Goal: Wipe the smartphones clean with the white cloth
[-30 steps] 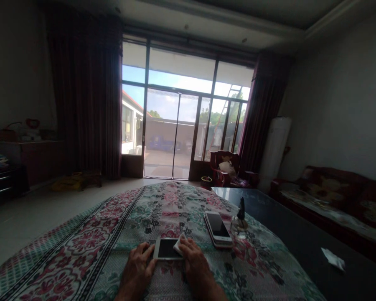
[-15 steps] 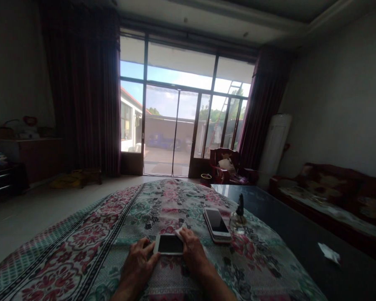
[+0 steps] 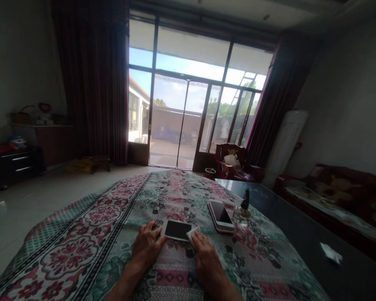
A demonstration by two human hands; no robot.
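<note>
A white smartphone point(image 3: 178, 229) with a dark screen lies sideways on the flowered tablecloth point(image 3: 90, 213). My left hand point(image 3: 147, 242) grips its left end between thumb and fingers. At the right end, my right hand point(image 3: 204, 249) presses a small folded white tissue point(image 3: 193, 234) against the phone's edge. Farther back to the right, another white phone point(image 3: 221, 214) lies on top of something flat with a reddish edge. Just beyond it stands a clear bottle with a black spray top point(image 3: 245, 200).
A dark glossy table point(image 3: 288, 225) adjoins the cloth on the right, with a crumpled white tissue point(image 3: 331, 253) on it. Beyond are a red sofa point(image 3: 341, 188), an armchair point(image 3: 230, 161) and a glazed door point(image 3: 180, 121). A low black cabinet point(image 3: 20, 163) stands at left.
The view has turned a little left and tilted. My right hand with the tissue has shifted from the phone's upper right corner down to its right end. The left hand keeps its hold.
</note>
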